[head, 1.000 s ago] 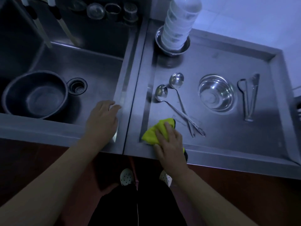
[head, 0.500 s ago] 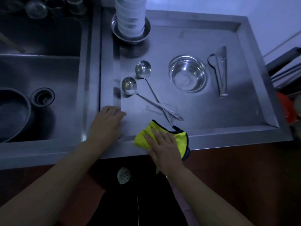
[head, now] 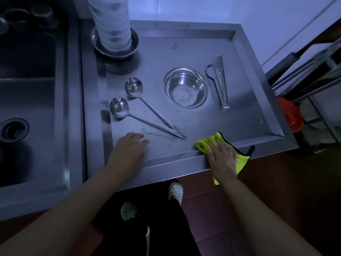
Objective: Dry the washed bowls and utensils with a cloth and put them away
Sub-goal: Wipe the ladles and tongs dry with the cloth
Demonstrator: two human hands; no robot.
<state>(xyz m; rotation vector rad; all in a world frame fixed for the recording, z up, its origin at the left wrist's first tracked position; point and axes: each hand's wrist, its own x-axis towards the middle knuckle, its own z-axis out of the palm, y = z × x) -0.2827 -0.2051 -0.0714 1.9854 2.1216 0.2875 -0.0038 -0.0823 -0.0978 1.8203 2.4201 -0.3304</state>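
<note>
Brushed steel drainboard (head: 184,43) with raised rim fills centre frame. Right hand (head: 223,157), lower right, presses flat with fingers straight on a fuzzy yellow cloth (head: 208,143), dark-edged, draped over the front rim. Left hand (head: 127,152), lower centre, rests palm-down on bare steel, fingers relaxed, holding nothing. Two round-bowled ladles (head: 133,88) lie mid-frame, thin handles crossing near the ends. Shiny steel bowl (head: 185,87) upright right of them; flat tongs (head: 219,82) further right. Tall stack of pale bowls (head: 112,24) upper centre. Dark sink (head: 27,89) at left

dim bluish light | steel glare | edges warped, blurred
</note>
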